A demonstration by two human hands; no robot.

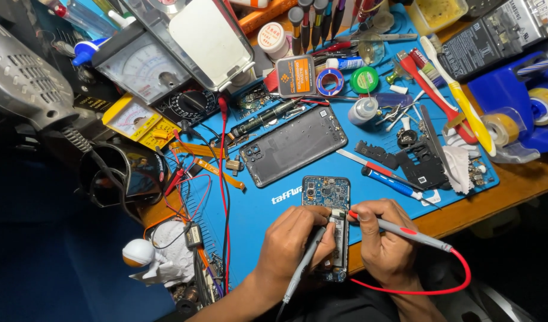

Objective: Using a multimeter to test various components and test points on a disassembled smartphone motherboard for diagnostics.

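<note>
An opened phone with a blue circuit board [326,194] lies on the blue work mat [256,209] near the front edge. My left hand [295,238] grips a grey multimeter probe [304,262] with its tip on the board's middle. My right hand [384,235] grips a grey probe with red ends [414,234], on a red lead, its tip touching the board close to the other one. Both hands rest over the phone's lower half and hide part of it.
A dark phone back frame [293,145] lies behind the board. An analogue multimeter [144,67], a yellow meter [137,122], screwdrivers [390,182], solder reels [364,79], toothbrushes [462,104], a tape dispenser [515,101] and black plastic parts [420,161] crowd the mat. Red leads [223,179] run down the left.
</note>
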